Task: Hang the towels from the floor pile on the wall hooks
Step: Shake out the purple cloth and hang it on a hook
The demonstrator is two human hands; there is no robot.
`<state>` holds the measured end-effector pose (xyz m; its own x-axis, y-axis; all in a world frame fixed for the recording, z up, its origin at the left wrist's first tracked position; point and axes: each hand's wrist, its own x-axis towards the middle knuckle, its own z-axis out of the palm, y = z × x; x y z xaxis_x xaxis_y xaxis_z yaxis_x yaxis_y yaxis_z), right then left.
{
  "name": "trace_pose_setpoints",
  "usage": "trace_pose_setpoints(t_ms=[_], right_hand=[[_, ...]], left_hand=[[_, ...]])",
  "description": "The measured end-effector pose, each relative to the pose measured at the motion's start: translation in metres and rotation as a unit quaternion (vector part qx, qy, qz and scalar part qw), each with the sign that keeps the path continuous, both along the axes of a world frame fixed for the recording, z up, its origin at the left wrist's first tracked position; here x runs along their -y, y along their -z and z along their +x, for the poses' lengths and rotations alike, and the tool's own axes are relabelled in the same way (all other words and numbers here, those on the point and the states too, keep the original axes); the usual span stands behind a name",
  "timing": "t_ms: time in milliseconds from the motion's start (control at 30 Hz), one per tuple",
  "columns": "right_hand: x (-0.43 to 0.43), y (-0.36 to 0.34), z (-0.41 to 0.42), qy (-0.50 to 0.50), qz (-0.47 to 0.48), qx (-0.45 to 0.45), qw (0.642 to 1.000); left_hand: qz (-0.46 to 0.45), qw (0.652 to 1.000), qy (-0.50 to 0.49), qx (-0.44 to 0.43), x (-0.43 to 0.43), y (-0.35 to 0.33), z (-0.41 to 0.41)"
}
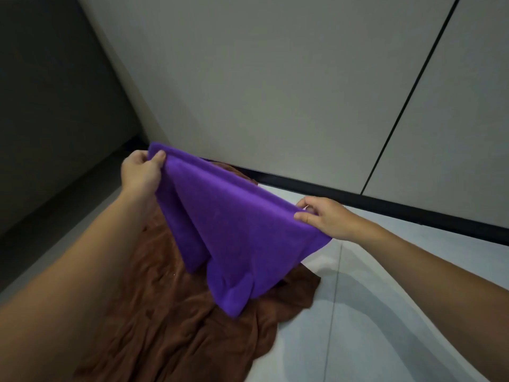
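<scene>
Two hands on one purple towel (237,230): left hand (141,168) pinches the far top corner, thumb over the doubled edge; right hand (323,217) pinches the near top corner between thumb and fingers. Towel is stretched between them, folded over, hanging in two layers. Its lower corners bunch just above the brown towel (165,312) or touch it, can't tell which.

Brown one is crumpled on the floor (385,312) against the dark baseboard (385,205), below the grey wall (275,78). No hooks in frame, presumably higher up.

Risks from here, my read:
- Both grips are thin edge pinches. A quick lift or shake could pull a corner free, and the towel drops back on the pile.
- The fold is loose, so releasing one hand to reach a hook probably lets it unfold and trail.
- The hanging corner could snag the brown towel and drag it up too.
- Hooking through a doubled layer off-centre likely leaves it lopsided and prone to sliding off.
</scene>
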<state>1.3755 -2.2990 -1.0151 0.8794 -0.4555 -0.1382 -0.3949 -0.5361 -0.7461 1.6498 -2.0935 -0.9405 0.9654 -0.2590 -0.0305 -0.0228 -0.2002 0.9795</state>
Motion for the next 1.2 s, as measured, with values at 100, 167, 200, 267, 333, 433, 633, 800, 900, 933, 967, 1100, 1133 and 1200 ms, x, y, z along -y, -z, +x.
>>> trace_pose_setpoints(t_ms=[100, 167, 200, 267, 333, 433, 633, 800, 900, 933, 967, 1100, 1133, 1200], right_hand=[[0.007, -0.02, 0.005, -0.084, 0.022, -0.052, 0.995], [0.016, -0.031, 0.008, -0.087, -0.001, -0.055, 0.995], [0.02, -0.037, 0.011, -0.06, 0.001, -0.037, 0.997], [0.024, -0.048, 0.017, 0.032, 0.028, 0.025, 0.999], [0.024, -0.063, 0.024, 0.13, 0.08, 0.087, 0.985], [0.015, -0.104, 0.033, 0.209, 0.122, 0.128, 0.962], [0.003, -0.223, 0.02, 0.23, 0.125, 0.11, 0.959], [0.003, -0.362, -0.019, 0.236, 0.056, 0.082, 0.967], [0.0, -0.456, -0.053, 0.254, 0.037, 0.066, 0.964], [0.001, -0.486, -0.065, 0.261, 0.028, 0.065, 0.963], [0.001, -0.514, -0.079, 0.268, 0.022, 0.066, 0.961], [-0.002, -0.612, -0.139, 0.299, -0.001, 0.073, 0.952], [-0.002, -0.631, -0.154, 0.307, -0.006, 0.076, 0.949], [-0.003, -0.663, -0.183, 0.32, -0.009, 0.087, 0.943]], left_hand=[[0.013, 1.0, -0.004, 0.003, -0.004, 0.002, 0.01], [0.03, 0.999, -0.013, 0.001, -0.007, -0.002, 0.016], [0.043, 0.999, -0.018, 0.001, -0.009, -0.006, 0.018], [0.068, 0.997, -0.026, -0.004, -0.014, -0.017, 0.018], [0.091, 0.995, -0.026, -0.014, -0.016, -0.035, 0.014], [0.125, 0.992, -0.024, -0.021, -0.018, -0.073, 0.005], [0.132, 0.99, -0.004, -0.056, -0.028, -0.19, -0.019], [0.139, 0.986, 0.006, -0.092, -0.037, -0.323, -0.057], [0.137, 0.985, 0.016, -0.108, -0.035, -0.407, -0.093], [0.132, 0.985, 0.019, -0.107, -0.034, -0.433, -0.106], [0.127, 0.986, 0.023, -0.107, -0.032, -0.458, -0.119], [0.108, 0.987, 0.062, -0.103, -0.015, -0.548, -0.175], [0.098, 0.987, 0.078, -0.098, -0.007, -0.566, -0.188], [0.081, 0.987, 0.111, -0.087, 0.009, -0.597, -0.213]])
